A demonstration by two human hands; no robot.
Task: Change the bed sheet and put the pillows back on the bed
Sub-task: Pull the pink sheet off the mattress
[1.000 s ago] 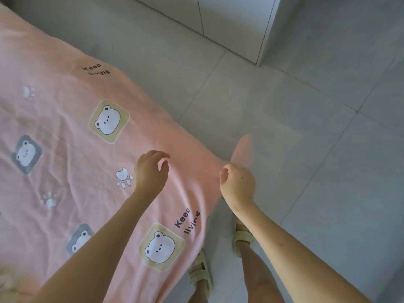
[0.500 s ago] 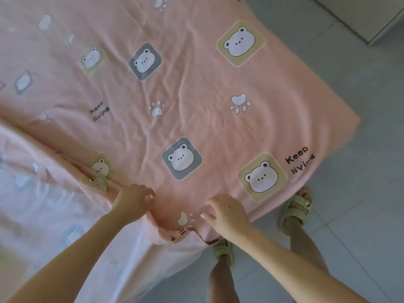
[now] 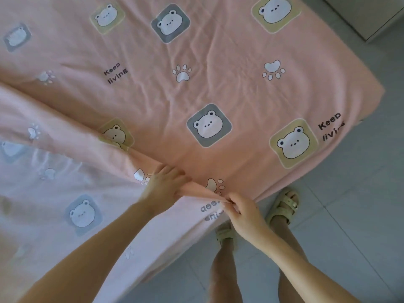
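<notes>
— What sort of place is this?
— A bedroom in someone's home. A pink bed sheet [image 3: 218, 88] printed with cartoon bears [image 3: 209, 125] and paw marks lies spread wide and flat, and hangs over the edge at the corner.
— Anything else?
— Pale grey floor tiles [image 3: 360, 226], the corner of a white cupboard [image 3: 371, 14] standing on them, and bare legs in soft sandals [image 3: 284, 204] just beside the sheet.

Both arms reach forward, left hand [image 3: 164, 186] and right hand [image 3: 243, 212] near each other, each grip a pinch.
</notes>
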